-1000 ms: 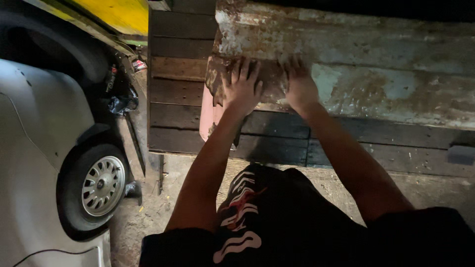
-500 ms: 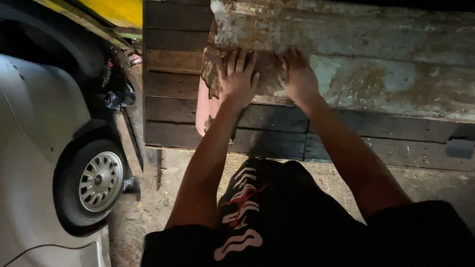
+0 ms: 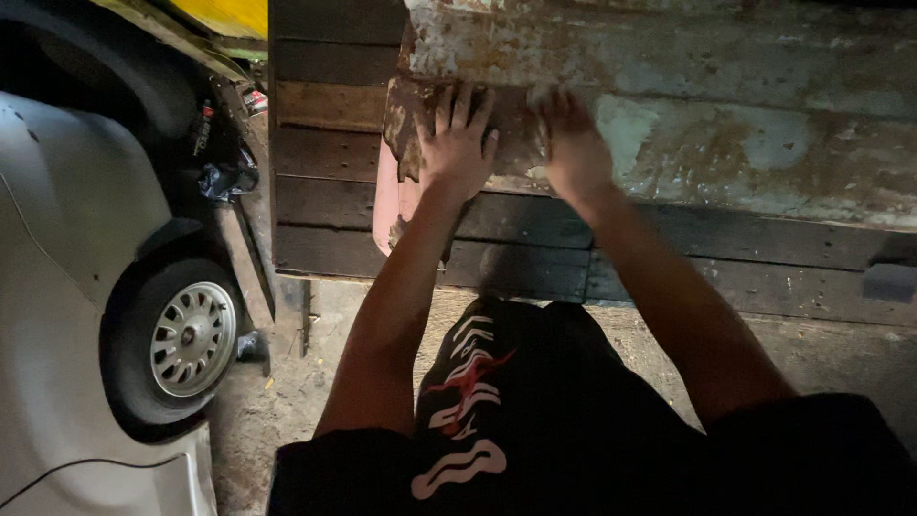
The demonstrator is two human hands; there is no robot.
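Since the earlier frame, both hands sit slightly left. Left hand and right hand press flat, fingers spread open, on the rusty metal panel above dark wooden planks.

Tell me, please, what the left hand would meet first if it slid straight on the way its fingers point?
The left hand lies flat on a rusty metal sheet, fingers pointing up the picture. Straight on, it would probably meet the raised fold of that same sheet just beyond the fingertips, though depth there is unclear.
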